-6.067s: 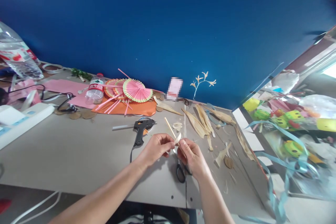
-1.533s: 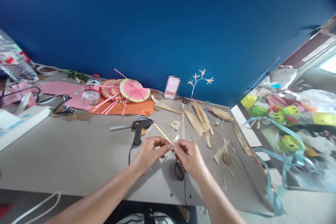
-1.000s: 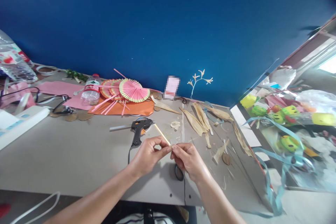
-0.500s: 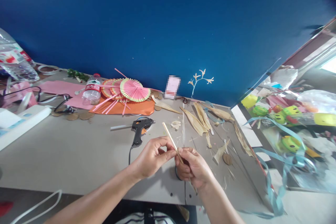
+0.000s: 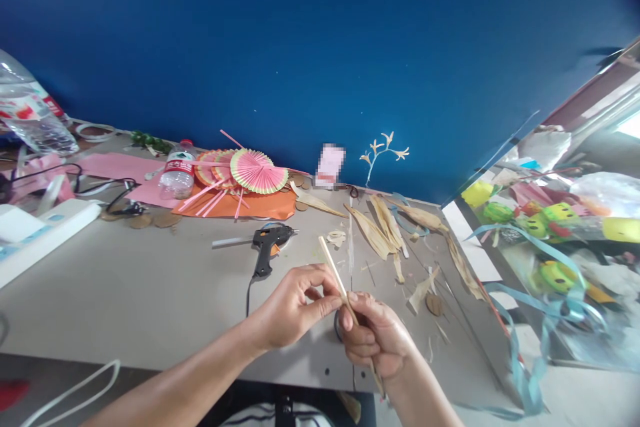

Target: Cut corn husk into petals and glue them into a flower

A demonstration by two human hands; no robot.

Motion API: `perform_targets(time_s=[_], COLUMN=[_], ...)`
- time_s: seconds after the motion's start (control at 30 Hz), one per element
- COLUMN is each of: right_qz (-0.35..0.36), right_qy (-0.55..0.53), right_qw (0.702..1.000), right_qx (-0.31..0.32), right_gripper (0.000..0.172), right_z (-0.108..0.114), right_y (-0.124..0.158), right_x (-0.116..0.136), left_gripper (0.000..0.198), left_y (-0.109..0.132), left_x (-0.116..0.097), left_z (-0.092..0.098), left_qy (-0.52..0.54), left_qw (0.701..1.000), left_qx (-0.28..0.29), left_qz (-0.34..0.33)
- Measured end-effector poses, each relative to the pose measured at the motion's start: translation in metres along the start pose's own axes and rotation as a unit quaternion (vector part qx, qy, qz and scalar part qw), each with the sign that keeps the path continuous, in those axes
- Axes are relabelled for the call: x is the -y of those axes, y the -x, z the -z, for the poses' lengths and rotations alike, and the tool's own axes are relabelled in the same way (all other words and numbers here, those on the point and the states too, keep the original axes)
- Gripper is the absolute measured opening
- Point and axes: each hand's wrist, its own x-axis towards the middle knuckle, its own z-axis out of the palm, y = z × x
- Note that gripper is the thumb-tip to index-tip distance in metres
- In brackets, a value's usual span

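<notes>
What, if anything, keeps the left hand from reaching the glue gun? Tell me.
Probably yes, it can reach: the glue gun lies on the table just beyond the left hand, nothing between, though that hand pinches the stick.

card [image 5: 332,165]: pixelated, nothing on it readable
stick [image 5: 332,263]: middle stretch hidden inside right hand [image 5: 376,341]
big bottle [image 5: 31,121]: cut off by left edge

Stick [image 5: 331,263] front, glue gun [image 5: 267,243] behind, fans [image 5: 253,172] beyond (husks [image 5: 380,233] rt)

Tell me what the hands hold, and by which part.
A thin wooden stick: left hand pinches its middle, right hand wraps its lower part.
</notes>
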Motion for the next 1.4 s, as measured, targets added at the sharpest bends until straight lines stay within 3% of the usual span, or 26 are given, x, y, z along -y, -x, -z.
perform_targets(time_s=[0.4,0.93,1.0,1.17,1.4], right_qz=[-0.018,0.005,0.036,0.178,0.199], right_qy=[0.008,-0.023,-0.023,0.025,0.097], right_qw=[1.000,1.000,0.999,0.972,0.965], right_qx=[-0.002,0.016,-0.011,-0.153,-0.139], right_gripper=[0.032,0.029,0.029,0.030,0.029], right_z=[0.009,0.018,0.019,0.020,0.005], right_y=[0.005,0.008,0.011,0.011,-0.009], right_x=[0.007,0.020,0.028,0.038,0.007], left_gripper=[0.020,0.026,0.026,0.024,0.023], left_y=[-0.003,-0.006,-0.006,-0.006,-0.008], left_x=[0.006,0.011,0.016,0.027,0.026], left_z=[0.002,0.005,0.006,0.009,0.000], left_qy=[0.008,0.030,0.050,0.139,0.193], left_qw=[1.000,0.999,0.998,0.985,0.970], left_qx=[0.017,0.009,0.001,-0.046,-0.076], left_qz=[-0.013,0.018,0.032,0.094,0.129])
